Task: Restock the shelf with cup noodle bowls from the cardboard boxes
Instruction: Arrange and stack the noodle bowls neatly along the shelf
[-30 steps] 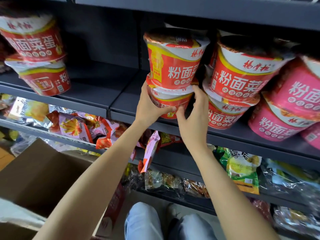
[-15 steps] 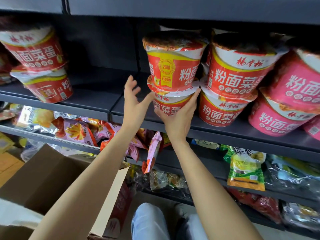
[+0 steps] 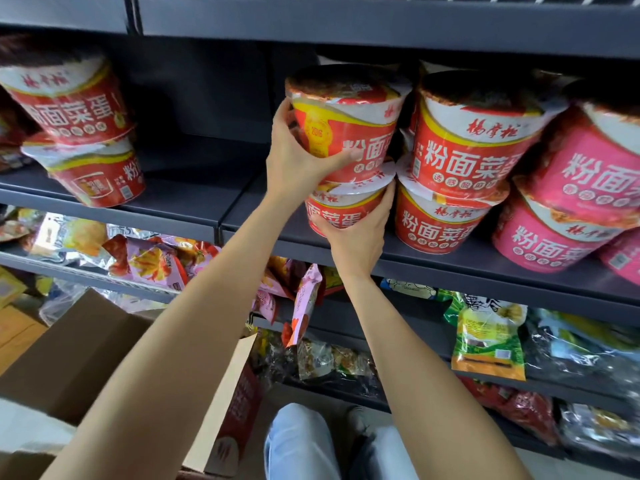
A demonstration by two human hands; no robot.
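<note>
My left hand [image 3: 294,157] wraps the side of the top red noodle bowl [image 3: 346,123], and my right hand [image 3: 360,233] cups the bowl beneath it [image 3: 341,211]; the pair stands stacked on the dark grey shelf [image 3: 450,268], just beside more red and pink stacks. Below, snack bags [image 3: 488,341] crowd the lower racks, and an open cardboard box [image 3: 79,358] sits at my left.
</note>
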